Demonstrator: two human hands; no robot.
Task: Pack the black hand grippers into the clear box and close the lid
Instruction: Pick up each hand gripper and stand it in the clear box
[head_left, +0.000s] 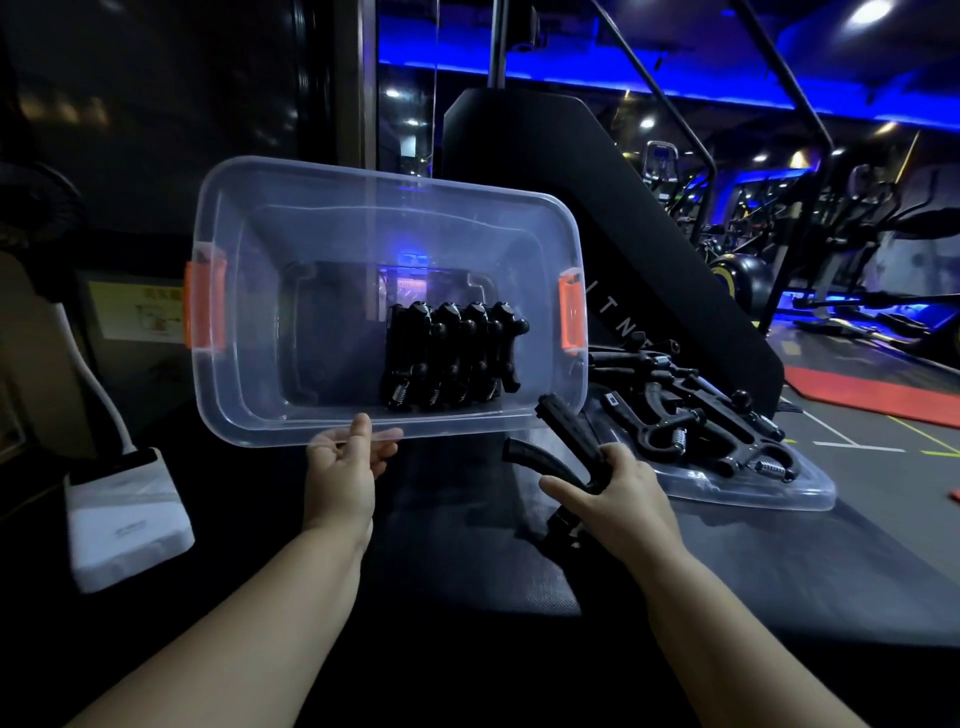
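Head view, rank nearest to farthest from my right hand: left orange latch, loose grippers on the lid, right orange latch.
1. Loose grippers, on the lid beside the right hand.
2. Right orange latch, above.
3. Left orange latch, far left.

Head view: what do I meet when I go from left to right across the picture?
White block → left orange latch → left hand gripping the clear box → packed hand grippers → right orange latch → loose hand grippers on the lid.

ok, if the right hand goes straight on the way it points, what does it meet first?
Probably the near rim of the clear box, by its right corner. The hand gripper held in the right hand leads, its upper handle tip almost at that rim. Depth unclear.
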